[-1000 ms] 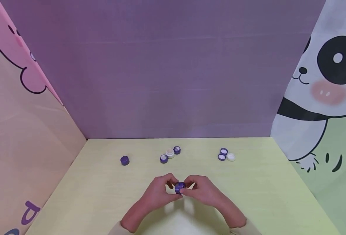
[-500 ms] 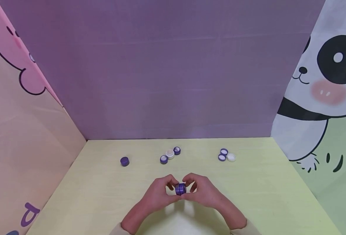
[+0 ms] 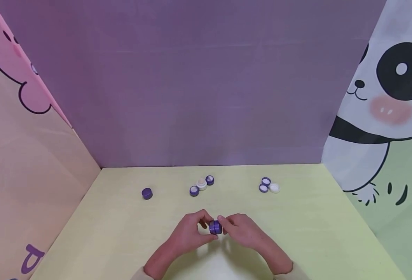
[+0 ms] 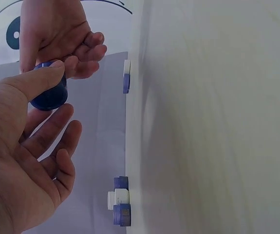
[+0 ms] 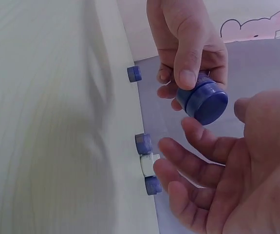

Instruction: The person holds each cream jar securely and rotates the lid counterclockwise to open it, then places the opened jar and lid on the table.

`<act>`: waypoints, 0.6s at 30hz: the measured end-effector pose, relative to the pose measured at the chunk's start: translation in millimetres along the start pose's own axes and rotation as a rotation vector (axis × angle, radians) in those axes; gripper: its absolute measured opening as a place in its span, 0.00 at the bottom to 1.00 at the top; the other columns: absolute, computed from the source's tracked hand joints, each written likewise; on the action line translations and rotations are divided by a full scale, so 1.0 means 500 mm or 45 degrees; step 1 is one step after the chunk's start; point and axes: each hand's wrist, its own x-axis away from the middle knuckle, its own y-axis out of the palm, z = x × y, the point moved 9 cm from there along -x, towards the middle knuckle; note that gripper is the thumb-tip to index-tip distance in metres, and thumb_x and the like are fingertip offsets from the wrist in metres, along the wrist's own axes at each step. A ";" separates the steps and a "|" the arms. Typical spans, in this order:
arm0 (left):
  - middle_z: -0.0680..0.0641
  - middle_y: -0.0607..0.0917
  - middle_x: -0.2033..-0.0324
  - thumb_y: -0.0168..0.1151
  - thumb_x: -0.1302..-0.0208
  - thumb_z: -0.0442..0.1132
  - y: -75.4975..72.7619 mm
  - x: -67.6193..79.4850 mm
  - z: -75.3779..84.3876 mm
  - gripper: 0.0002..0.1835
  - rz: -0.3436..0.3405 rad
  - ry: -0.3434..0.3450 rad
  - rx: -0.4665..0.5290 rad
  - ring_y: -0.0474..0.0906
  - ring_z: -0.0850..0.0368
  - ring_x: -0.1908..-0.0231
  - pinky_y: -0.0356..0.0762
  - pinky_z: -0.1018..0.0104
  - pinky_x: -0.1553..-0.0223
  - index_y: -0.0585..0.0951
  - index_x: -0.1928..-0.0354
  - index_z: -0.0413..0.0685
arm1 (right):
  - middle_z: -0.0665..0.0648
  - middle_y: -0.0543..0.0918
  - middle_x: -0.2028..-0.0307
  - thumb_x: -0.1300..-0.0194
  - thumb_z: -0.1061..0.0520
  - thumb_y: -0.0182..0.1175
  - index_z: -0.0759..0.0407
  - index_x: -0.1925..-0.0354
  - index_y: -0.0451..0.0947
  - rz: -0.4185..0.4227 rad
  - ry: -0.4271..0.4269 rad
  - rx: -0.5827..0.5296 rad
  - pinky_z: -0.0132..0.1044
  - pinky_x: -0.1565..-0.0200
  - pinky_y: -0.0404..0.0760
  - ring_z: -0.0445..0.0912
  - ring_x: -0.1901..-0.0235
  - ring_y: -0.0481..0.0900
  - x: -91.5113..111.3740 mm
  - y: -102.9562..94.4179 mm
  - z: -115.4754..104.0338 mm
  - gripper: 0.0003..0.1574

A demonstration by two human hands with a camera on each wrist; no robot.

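Observation:
A small purple screw-top jar point(image 3: 215, 227) with its lid on is held sideways above the table's near part. My left hand point(image 3: 191, 232) pinches it at one end between thumb and fingers. In the right wrist view the jar's lid point(image 5: 209, 105) faces my right hand point(image 5: 247, 168), whose thumb and fingers are spread apart around its end, with a gap showing. From the left wrist view, the jar point(image 4: 51, 95) sits under my left thumb, and the right hand point(image 4: 57, 36) lies just beyond it, palm showing.
A closed purple jar point(image 3: 147, 193) stands at the back left of the table point(image 3: 122, 241). Behind my hands are two open purple jars point(image 3: 194, 191) and a white jar point(image 3: 201, 184). Two purple lids point(image 3: 263, 188) and a white lid point(image 3: 274, 188) lie at the back right.
My right fingers have come away from the lid end, and the right thumb has swung up from below the jar. The left hand keeps its grip, nearly in place.

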 end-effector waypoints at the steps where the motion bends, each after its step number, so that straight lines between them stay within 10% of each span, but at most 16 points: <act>1: 0.66 0.82 0.65 0.78 0.51 0.46 0.000 0.000 0.000 0.17 -0.001 0.005 0.000 0.79 0.59 0.63 0.77 0.62 0.62 0.78 0.63 0.61 | 0.49 0.78 0.75 0.28 0.34 0.46 0.54 0.72 0.81 -0.002 -0.001 0.008 0.37 0.72 0.70 0.43 0.75 0.71 0.000 0.000 -0.001 0.32; 18: 0.68 0.82 0.66 0.77 0.51 0.44 0.002 0.001 -0.005 0.17 -0.011 -0.003 0.031 0.78 0.59 0.62 0.76 0.63 0.60 0.78 0.64 0.63 | 0.47 0.81 0.65 0.41 0.42 0.68 0.52 0.62 0.84 0.020 -0.084 -0.130 0.33 0.77 0.72 0.41 0.78 0.73 -0.003 -0.006 -0.012 0.16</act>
